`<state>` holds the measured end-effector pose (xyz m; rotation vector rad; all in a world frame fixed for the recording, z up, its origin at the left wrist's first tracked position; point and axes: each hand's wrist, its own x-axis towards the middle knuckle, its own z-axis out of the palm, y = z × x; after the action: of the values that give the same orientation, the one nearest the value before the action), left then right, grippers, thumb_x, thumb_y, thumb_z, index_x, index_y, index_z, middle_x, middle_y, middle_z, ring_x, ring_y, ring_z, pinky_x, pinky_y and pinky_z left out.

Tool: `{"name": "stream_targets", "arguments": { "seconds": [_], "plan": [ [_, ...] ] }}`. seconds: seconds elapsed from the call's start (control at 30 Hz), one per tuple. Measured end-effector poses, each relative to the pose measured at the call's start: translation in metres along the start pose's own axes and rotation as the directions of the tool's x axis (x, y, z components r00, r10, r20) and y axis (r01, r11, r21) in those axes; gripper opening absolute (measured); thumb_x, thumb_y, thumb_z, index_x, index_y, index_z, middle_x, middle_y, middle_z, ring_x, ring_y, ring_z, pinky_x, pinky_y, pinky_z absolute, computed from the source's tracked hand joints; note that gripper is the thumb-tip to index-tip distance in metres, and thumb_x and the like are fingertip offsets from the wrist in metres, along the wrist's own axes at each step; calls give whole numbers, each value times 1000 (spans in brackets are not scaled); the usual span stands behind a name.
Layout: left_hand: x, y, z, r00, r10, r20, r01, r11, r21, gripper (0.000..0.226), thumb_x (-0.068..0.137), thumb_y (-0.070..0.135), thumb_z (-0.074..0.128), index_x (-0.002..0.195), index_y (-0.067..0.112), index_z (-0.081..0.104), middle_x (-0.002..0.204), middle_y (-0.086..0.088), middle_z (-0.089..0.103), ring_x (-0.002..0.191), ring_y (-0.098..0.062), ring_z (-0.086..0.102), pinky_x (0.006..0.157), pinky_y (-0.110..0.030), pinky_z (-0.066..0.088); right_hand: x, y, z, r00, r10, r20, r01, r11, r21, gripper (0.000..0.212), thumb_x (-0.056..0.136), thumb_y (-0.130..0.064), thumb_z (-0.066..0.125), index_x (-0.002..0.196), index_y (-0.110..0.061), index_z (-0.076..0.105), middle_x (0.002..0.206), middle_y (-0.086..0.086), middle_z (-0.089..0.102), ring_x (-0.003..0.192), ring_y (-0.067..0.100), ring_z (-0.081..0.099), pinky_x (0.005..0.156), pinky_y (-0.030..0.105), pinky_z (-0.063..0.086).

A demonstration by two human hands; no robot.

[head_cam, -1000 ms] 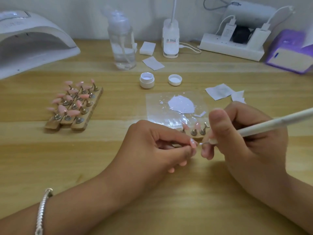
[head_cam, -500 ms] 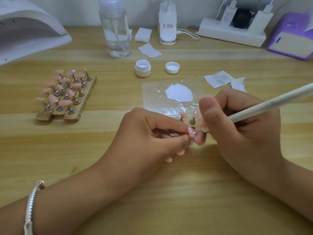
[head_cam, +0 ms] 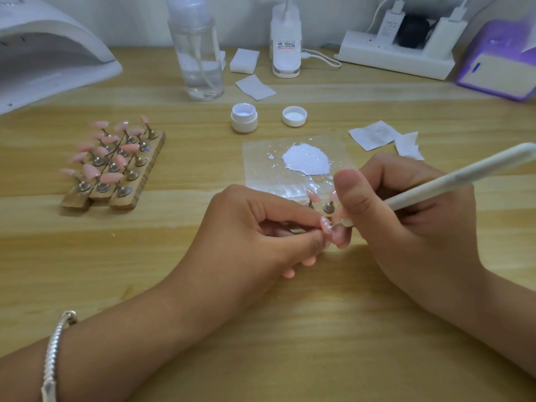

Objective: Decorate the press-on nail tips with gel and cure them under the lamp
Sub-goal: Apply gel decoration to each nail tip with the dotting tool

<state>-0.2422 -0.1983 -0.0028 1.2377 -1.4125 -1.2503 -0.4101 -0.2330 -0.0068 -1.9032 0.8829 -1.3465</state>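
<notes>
Left hand (head_cam: 261,227) pinched shut on a nail tip (head_cam: 325,226); right hand (head_cam: 406,216) closed round a pen (head_cam: 452,181), point touching the tip.

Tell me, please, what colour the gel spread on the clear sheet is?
White: the gel lies as a glossy white patch on the clear sheet, seen in the head view.

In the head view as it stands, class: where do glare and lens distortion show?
Head view: glare glints off the clear palette sheet and the wet white gel; wide-angle distortion bows the table's far edge and stretches the curing lamp at the corner.
</notes>
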Motion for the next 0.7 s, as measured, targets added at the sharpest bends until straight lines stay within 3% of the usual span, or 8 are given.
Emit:
{"name": "stream_targets", "arguments": {
  "seconds": [0.23,0.3,0.5,0.6,0.7],
  "plan": [
    [0,-1,0,1000,10,-1,-10,1000,1,10,79,3,79,81,12,82,71,-6,76,56,-10,67,47,-21,50,0,1,-1,1000,0,11,0,1000,-10,37,95,-22,58,62,-7,56,55,-2,64,47,10,60,47,22,46],
    [0,-1,0,1000,14,-5,-14,1000,-2,11,79,3,80,81,13,82,69,-5,75,56,-10,67,47,-21,50,0,2,-1,1000,-6,3,6,1000,3,37,96,-21,57,62,-7,55,55,-2,63,47,8,60,49,18,44],
    [1,-2,0,999,17,-27,-18,1000,-10,10,78,6,82,80,15,82,61,-5,72,53,-9,66,47,-19,50,5,3,-5,984,0,-180,26,990,140,38,98,-22,53,62,-13,50,49,-4,56,40,17,57,46,18,41],
    [0,-2,0,999,18,-35,-18,1000,-16,7,79,8,81,80,15,81,62,-7,72,54,-10,67,47,-20,50,10,2,-9,970,-15,-242,51,989,140,37,100,-21,51,64,-15,49,48,-17,52,40,20,55,46,19,40],
    [-3,0,0,997,36,-61,-40,998,-52,6,78,7,82,79,13,81,66,-8,73,54,-12,67,46,-22,51,12,4,-12,961,-20,-277,59,989,133,39,100,-22,51,63,-13,48,49,-15,52,40,21,54,45,22,41]
  ]
}}
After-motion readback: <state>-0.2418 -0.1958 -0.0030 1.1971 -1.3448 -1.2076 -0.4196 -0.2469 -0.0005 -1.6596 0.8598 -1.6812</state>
